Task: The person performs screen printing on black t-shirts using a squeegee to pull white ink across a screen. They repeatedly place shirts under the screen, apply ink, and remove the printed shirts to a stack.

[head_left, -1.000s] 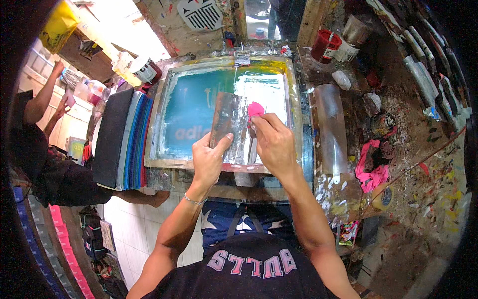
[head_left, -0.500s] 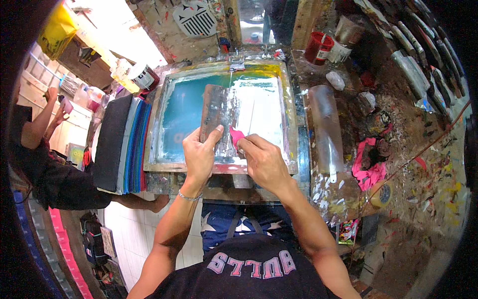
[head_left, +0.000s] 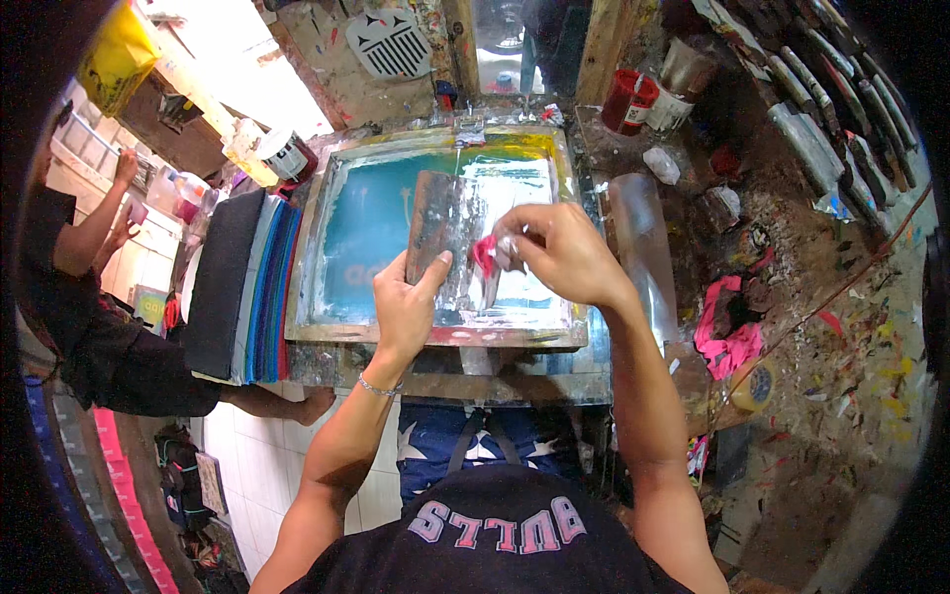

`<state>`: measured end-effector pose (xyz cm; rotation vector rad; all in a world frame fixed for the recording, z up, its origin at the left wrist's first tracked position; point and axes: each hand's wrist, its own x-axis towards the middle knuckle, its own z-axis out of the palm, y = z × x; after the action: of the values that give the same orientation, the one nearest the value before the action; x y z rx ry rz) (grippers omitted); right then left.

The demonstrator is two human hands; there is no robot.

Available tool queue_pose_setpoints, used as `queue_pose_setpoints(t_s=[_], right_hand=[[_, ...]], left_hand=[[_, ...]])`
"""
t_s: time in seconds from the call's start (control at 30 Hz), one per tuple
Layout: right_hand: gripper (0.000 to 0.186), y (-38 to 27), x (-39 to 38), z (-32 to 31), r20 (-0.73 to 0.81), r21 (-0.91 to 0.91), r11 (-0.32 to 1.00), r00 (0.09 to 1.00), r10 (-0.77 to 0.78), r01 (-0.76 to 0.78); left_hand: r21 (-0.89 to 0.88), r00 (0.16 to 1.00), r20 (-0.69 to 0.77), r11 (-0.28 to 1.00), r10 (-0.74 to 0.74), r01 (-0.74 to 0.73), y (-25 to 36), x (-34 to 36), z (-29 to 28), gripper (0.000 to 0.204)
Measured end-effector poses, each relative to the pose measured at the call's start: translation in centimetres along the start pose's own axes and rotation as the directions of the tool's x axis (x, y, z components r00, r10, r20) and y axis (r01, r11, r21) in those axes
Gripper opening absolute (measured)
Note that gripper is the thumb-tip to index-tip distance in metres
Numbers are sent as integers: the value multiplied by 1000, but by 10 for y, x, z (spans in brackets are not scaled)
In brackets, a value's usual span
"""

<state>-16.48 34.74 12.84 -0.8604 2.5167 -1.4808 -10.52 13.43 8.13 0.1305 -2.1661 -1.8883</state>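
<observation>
A squeegee (head_left: 427,213) with a worn wooden handle stands over the middle of a framed printing screen (head_left: 305,243), and my left hand (head_left: 406,305) grips its lower part, thumb on the near face. White ink smears its right side. Pinched in my right hand (head_left: 572,252) is a small pink rag (head_left: 484,255), stained white, close beside the squeegee's right face. Whether the rag touches the squeegee I cannot tell. Blue-green mesh shows on the screen's left half; thick white ink covers the right half.
A stack of dark and blue fabric pieces (head_left: 230,282) borders the screen's left. On the right lie a long flat tool (head_left: 641,252), a pink cloth (head_left: 730,332) and a tape roll (head_left: 754,386). Behind stand a red pot (head_left: 629,104) and a paint can (head_left: 284,153). Another person (head_left: 89,228) is at far left.
My right hand has moved up and to the right, bending at the wrist, with the rag still pinched. The squeegee and my left hand have shifted slightly right.
</observation>
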Motion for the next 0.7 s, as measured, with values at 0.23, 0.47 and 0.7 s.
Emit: queue_pose_setpoints(t_s=[0.23,0.47,0.7], right_hand=[[16,-7,3,44,-451,-293,952,865,-219,89],[28,-7,-11,76,-539,-157,987,836,-107,26],[28,1,-6,79,-532,-254,961,814,-233,109]], left_hand=[[28,999,-35,999,-28,29,3,-5,1,25],[36,992,-106,997,68,-64,-2,-8,10,24],[102,994,-106,995,34,-23,2,-12,6,23]])
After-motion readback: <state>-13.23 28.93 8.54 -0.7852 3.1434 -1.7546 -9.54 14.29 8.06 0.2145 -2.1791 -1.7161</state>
